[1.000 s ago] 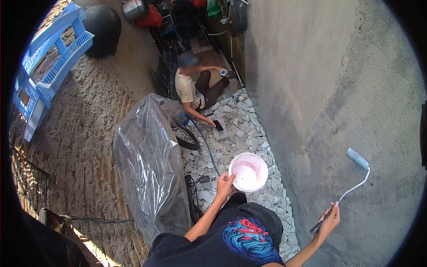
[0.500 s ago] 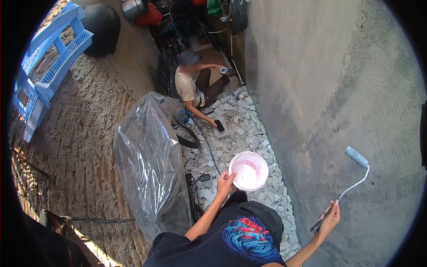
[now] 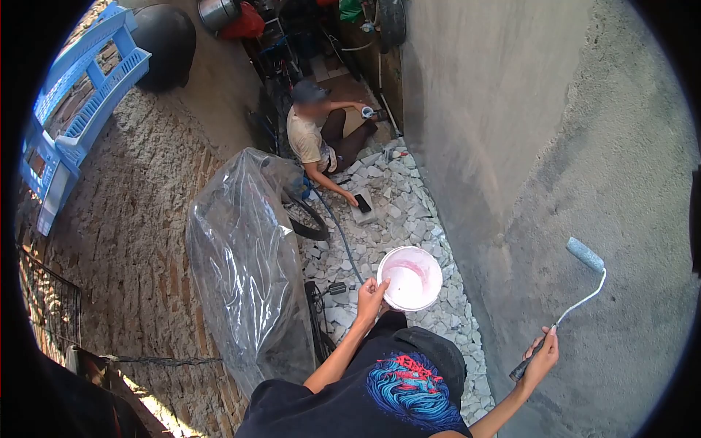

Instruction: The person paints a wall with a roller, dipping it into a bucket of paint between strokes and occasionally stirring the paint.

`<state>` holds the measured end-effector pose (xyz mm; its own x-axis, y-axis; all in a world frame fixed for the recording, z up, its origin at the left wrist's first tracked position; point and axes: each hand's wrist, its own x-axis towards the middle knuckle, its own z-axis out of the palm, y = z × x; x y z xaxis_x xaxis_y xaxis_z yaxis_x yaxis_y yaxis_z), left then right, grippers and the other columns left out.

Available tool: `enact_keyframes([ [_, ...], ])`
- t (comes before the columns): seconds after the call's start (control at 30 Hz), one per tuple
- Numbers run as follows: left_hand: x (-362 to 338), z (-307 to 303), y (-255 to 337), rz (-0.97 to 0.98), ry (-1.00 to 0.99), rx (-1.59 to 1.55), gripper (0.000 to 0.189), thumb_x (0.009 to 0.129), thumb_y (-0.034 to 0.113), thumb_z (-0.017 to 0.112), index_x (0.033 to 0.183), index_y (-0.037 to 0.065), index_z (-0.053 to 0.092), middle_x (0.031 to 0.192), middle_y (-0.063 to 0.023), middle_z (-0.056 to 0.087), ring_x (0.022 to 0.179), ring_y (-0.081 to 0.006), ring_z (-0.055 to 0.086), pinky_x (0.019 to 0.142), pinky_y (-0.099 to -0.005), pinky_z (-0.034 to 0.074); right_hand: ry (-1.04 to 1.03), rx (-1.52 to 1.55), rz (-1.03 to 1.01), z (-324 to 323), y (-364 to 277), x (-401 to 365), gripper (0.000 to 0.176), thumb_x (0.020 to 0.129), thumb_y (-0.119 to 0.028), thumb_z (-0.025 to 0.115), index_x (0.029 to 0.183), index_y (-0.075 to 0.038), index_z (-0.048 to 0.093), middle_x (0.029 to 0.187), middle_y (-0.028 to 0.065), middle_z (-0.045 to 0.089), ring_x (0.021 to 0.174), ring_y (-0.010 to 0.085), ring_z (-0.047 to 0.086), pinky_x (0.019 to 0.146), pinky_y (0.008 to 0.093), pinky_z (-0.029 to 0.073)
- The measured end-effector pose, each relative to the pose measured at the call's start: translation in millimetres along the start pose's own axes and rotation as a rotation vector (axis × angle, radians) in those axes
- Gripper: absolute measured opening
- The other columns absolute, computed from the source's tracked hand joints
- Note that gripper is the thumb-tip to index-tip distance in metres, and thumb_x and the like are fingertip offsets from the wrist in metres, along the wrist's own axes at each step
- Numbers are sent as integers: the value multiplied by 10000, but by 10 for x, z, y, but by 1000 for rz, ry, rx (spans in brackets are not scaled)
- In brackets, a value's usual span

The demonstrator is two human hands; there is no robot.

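Note:
My left hand (image 3: 371, 298) grips the rim of a white bucket (image 3: 410, 279), thumb over the edge, and holds it in front of my body. Pinkish residue marks the bucket's inner wall. In my right hand (image 3: 541, 356) is the dark handle of a paint roller (image 3: 585, 255), fingers closed round it. Its bent wire frame rises to a grey-blue sleeve, which overlaps the grey plastered wall (image 3: 526, 182) in this view. The lower part of that wall looks darker than the rest.
Broken white rubble (image 3: 420, 212) covers the narrow floor. Ahead, a person (image 3: 310, 135) sits with a phone (image 3: 362, 203) and a cup (image 3: 367, 113). Clear plastic sheeting (image 3: 244, 270) stands left, beside a rough brick wall (image 3: 146, 197). A blue plastic rack (image 3: 87, 109) hangs upper left.
The bucket and my left hand have shifted very slightly within the view. The roller and my right hand stay almost where they were.

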<state>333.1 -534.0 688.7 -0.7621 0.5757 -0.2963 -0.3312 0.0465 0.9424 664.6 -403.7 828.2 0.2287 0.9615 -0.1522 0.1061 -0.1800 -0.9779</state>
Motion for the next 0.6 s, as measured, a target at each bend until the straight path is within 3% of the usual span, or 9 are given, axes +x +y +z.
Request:
enact_keyframes([
  [0.6, 35, -20, -12, -7, -2, -11, 339, 871, 250, 661, 666, 140, 415, 556, 62, 440, 462, -22, 388, 429, -190, 310, -16, -1, -9, 68, -42, -10, 360, 966, -382, 481, 928, -32, 559, 570, -14, 432, 392, 45, 408, 346, 207, 297],
])
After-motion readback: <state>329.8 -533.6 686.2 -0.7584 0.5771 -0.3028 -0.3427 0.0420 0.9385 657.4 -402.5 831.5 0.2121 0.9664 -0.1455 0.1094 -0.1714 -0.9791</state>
